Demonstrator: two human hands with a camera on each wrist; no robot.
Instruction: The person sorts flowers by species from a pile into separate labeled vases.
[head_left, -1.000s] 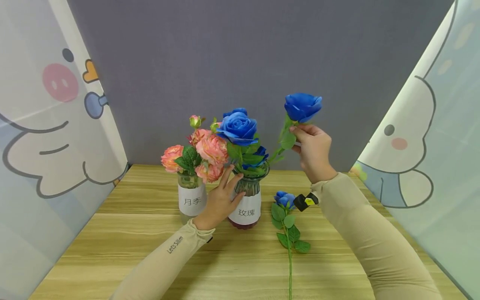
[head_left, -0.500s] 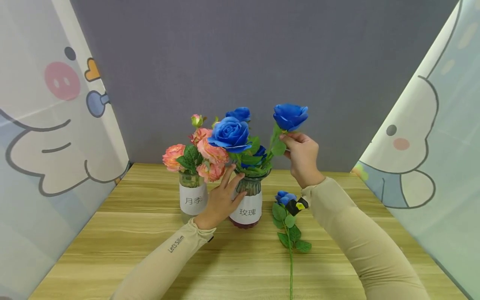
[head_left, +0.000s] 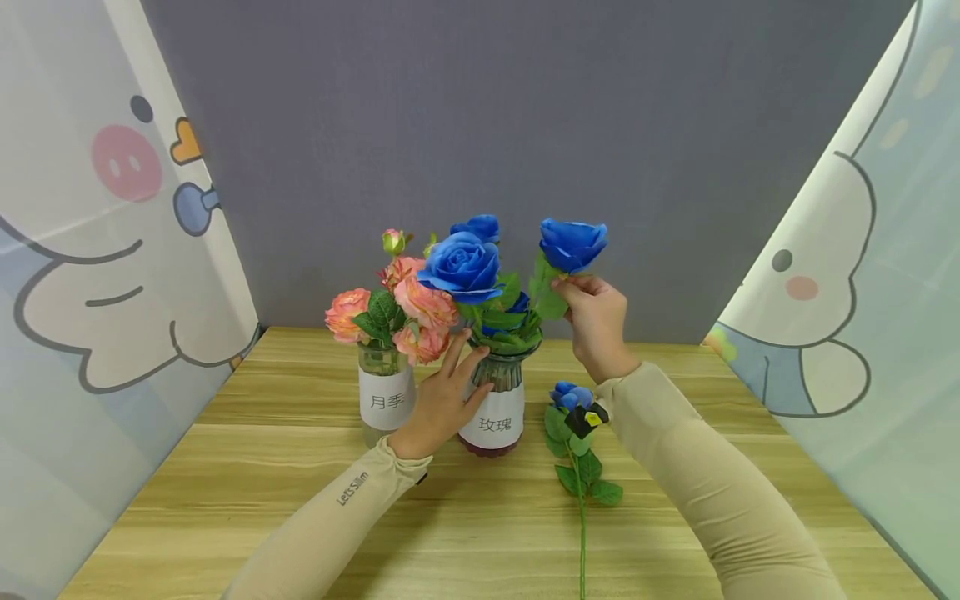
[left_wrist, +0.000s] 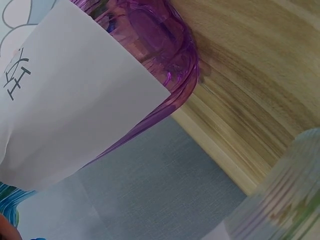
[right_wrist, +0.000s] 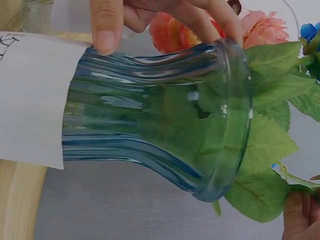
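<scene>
In the head view, my right hand (head_left: 597, 321) pinches the stem of an upright blue rose (head_left: 573, 246) just under its bloom. The rose's leafy stem runs down into the ribbed glass vase (head_left: 504, 375), which holds other blue roses (head_left: 461, 267). Against that vase's left side rest the extended fingers and thumb of my left hand (head_left: 438, 408), near the neck and rim. In the right wrist view, the left thumb (right_wrist: 106, 37) touches the bluish glass. The left wrist view shows the vase's purple base (left_wrist: 175, 65) below its white paper label (left_wrist: 75, 105).
A clear glass vase (head_left: 375, 433) with pink-orange flowers (head_left: 423, 300) stands immediately left. Another blue rose (head_left: 566, 396) lies on the wooden table (head_left: 247, 467), its stem toward the front edge. A grey panel (head_left: 480, 108) rises behind, with cartoon-printed sheets at both sides.
My right hand has moved left and down with the blue rose, bringing it closer to the vase. The other roses in the vase have shifted slightly left. My left hand stays put.
</scene>
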